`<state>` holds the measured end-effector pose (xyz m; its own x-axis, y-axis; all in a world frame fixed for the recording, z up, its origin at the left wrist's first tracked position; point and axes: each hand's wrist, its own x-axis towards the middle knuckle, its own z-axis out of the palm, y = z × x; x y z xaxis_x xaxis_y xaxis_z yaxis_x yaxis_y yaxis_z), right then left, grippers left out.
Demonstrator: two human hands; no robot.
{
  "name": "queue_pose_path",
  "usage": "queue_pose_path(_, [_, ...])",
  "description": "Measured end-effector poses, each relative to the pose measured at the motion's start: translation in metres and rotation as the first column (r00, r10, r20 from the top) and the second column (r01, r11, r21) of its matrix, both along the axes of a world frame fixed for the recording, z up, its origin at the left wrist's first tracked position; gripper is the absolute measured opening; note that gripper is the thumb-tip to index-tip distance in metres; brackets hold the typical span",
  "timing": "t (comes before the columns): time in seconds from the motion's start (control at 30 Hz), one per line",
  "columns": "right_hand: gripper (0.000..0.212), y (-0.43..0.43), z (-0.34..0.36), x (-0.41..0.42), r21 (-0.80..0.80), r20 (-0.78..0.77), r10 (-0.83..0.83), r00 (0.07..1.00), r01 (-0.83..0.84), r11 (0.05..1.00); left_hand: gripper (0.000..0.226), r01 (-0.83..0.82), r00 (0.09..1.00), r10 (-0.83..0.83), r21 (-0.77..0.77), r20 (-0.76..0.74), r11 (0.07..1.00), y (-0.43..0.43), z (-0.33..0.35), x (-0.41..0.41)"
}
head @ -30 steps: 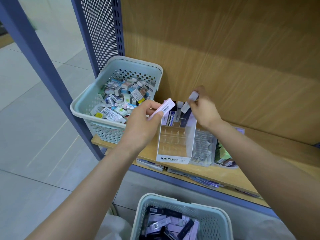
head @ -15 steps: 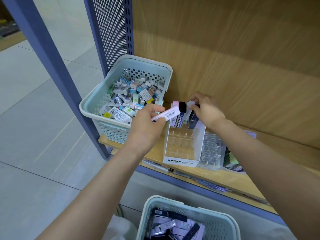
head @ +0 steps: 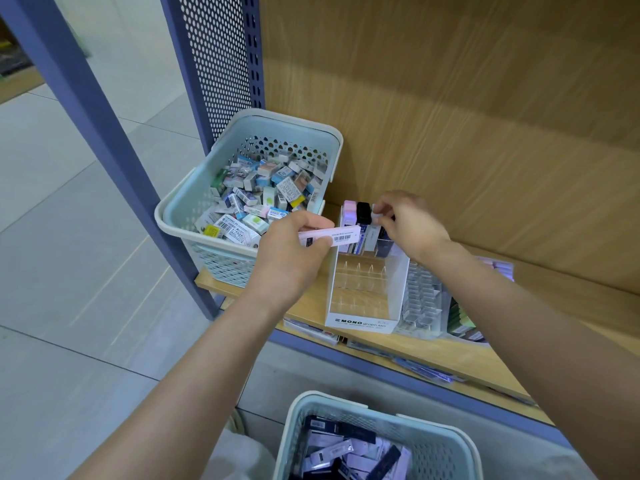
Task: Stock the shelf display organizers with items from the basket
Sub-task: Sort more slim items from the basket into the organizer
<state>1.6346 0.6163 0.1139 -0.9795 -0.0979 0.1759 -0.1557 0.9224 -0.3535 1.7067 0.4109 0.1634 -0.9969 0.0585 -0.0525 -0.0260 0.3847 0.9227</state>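
Head, pink pack (head: pixel 343 235) horizontal, white pack (head: pixel 370 236) standing

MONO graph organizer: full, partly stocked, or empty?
Partly stocked: the MONO graph organizer holds upright boxes only in its back row, where the right hand pinches a pale box; the nearer clear slots are bare.
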Motion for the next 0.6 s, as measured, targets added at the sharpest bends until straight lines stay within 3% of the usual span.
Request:
queue_pose_path(0.13, [0.014,0.001,-0.001,-0.001,0.221,-0.106,0.010,0.994,0.014,0.975,0.014,0.001,1.000,-0.001,0.007,0.001,1.000,0.001,-0.001,0.000])
queue_pose_path(0.3, [0.027,0.002,-0.003,0.003,0.362,-0.102,0.013,0.995,0.025,0.932,0.013,0.006,0.999,-0.006,0.017,0.037,1.000,0.005,-0.001,-0.001])
queue_pose_path(0.33, [0.031,-0.001,-0.002,0.008,0.306,-0.115,0.017,0.993,0.019,0.952,0.013,0.009,1.000,-0.010,0.018,0.029,1.000,0.006,-0.001,-0.001])
queue_pose_path(0.4, [0.031,-0.010,0.008,0.023,0.016,-0.127,-0.006,0.992,0.009,1.000,0.012,0.025,1.000,-0.025,0.019,0.000,1.000,0.007,-0.001,0.000])
queue_pose_path(0.5, [0.033,-0.026,0.029,0.058,-0.403,-0.034,0.095,0.995,-0.101,0.909,0.011,0.069,0.995,-0.069,-0.003,-0.068,0.998,0.009,0.000,0.003])
queue_pose_path(0.6, [0.046,-0.032,0.044,0.096,-0.529,0.065,0.231,0.971,-0.163,0.833,0.012,0.156,0.978,-0.164,-0.070,-0.129,0.985,0.015,0.000,0.008])
